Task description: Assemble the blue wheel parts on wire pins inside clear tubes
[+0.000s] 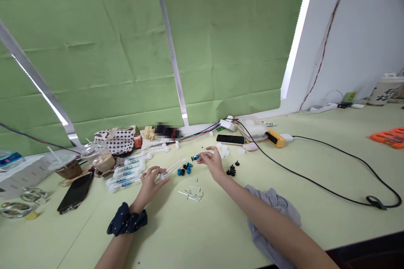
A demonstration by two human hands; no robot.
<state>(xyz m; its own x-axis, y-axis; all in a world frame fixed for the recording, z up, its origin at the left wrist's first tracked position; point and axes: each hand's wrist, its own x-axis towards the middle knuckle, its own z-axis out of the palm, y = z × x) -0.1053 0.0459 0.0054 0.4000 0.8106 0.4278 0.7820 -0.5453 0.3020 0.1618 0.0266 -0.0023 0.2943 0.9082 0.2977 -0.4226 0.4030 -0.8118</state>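
My left hand (pixel 152 180) is closed around the white-ended bottom of a clear plastic tube (pixel 173 167), which slants up to the right. Between the fingertips of my right hand (pixel 212 162) is a small blue and black part (pixel 195 158), too small to name. Several loose blue and black parts (pixel 186 169) lie on the table between my hands. Nearer to me are several L-shaped hex keys (pixel 193 195). Left of my left hand, filled clear tubes (pixel 128 174) with white caps lie in a row. Small black parts (pixel 232 171) and white caps (pixel 224 150) lie by my right hand.
A grey cloth (pixel 273 206) lies under my right forearm. A black cable (pixel 303 181) crosses the right side. Phones (pixel 230 139), drink cups (pixel 67 167) and a patterned bag (pixel 115 141) stand or lie further back. Orange tools (pixel 389 136) are at far right.
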